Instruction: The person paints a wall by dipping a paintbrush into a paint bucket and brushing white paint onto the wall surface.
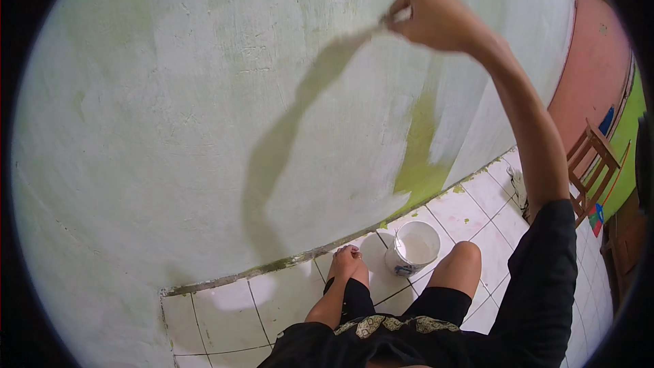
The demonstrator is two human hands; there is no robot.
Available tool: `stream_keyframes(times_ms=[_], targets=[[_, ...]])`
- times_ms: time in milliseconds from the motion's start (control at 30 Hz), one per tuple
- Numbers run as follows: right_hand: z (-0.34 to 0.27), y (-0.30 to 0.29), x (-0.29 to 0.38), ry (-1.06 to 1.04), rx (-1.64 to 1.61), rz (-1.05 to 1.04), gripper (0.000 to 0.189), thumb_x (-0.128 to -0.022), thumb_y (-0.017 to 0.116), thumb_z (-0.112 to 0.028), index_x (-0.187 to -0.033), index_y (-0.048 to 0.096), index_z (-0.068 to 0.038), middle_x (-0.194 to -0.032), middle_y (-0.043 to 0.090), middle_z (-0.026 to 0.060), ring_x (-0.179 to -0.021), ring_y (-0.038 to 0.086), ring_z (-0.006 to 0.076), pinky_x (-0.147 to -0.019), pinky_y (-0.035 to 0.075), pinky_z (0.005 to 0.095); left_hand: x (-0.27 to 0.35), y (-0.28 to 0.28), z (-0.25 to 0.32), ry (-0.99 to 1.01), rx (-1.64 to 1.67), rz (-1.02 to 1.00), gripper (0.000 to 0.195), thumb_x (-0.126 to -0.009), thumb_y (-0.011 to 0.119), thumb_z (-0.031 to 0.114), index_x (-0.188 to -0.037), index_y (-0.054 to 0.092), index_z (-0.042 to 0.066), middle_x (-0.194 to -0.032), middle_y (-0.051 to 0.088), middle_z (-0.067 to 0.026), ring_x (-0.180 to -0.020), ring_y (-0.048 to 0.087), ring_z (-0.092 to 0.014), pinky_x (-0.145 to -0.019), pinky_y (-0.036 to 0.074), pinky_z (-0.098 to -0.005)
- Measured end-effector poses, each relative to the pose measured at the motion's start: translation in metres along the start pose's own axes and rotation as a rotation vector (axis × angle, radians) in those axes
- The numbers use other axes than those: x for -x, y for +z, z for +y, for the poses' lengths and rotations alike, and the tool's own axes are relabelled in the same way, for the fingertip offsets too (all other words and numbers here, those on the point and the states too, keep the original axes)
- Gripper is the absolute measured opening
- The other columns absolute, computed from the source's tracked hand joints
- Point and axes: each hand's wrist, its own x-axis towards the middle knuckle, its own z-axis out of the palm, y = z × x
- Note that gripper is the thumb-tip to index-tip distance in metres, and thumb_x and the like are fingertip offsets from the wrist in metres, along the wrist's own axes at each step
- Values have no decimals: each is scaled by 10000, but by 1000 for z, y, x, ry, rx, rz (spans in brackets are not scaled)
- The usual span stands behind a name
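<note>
My right hand is raised high against the wall, with the fingers pinched around a thin-handled tool, perhaps a paintbrush. The hand is blurred and hides most of that tool. Whitish, streaky paint covers much of the wall, and light green shows through in places. Lower right of centre, a stronger yellow-green patch runs down to the floor line. On my left knee rests my left hand, its fingers curled; whether it holds anything is unclear. Between my knees and the wall stands a white bucket with whitish liquid inside.
White floor tiles meet the wall along a rough, dark edge. Green flecks dot the tiles. At right are a crumpled cloth, a wooden chair and a pink wall section.
</note>
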Motion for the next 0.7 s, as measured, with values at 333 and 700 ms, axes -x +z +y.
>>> stream_keyframes(times_ms=[333,700], targets=[[-2,-24,-38,44,-63,676,203,-775,628,-142,-895,683,13,-815,668,209,-755,661,290,-696,519,382,1,-4,0,-26,27,-28,189,-722,662,217,-881,664,114,-849,681,-45,-883,615,-248,-852,438,-388],[22,-14,-17,-26,23,205,251,-830,633,-235,-1003,688,-62,-674,634,149,-567,605,270,-567,482,367,2,-1,0,-25,16,-32,206,-707,659,238,-887,662,136,-880,669,-40,-914,596,-248,-865,415,-403]])
